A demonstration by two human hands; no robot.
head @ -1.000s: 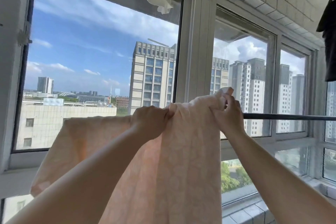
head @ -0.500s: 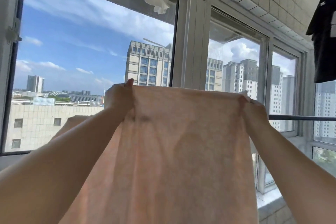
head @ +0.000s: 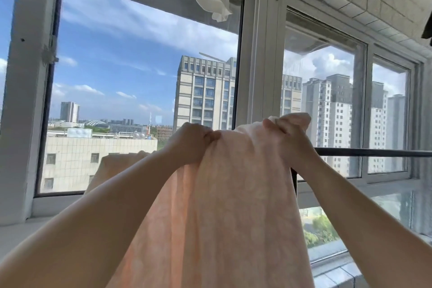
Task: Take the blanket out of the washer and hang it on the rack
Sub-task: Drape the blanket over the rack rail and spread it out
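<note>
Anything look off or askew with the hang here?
Yes: the blanket is bunched, not spread. Both hands, left and right, grip its top edge close together, gathering it above the rack bar. Another part drapes lower left.

Head view; faces forward at windows (head: 145,82); hands (head: 191,142) close

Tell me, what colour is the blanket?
Pale peach-pink with a faint lighter pattern; the blanket shows in the head view.

Both arms raised; left hand (head: 191,141), right hand (head: 288,140) fisted, gripping
</note>
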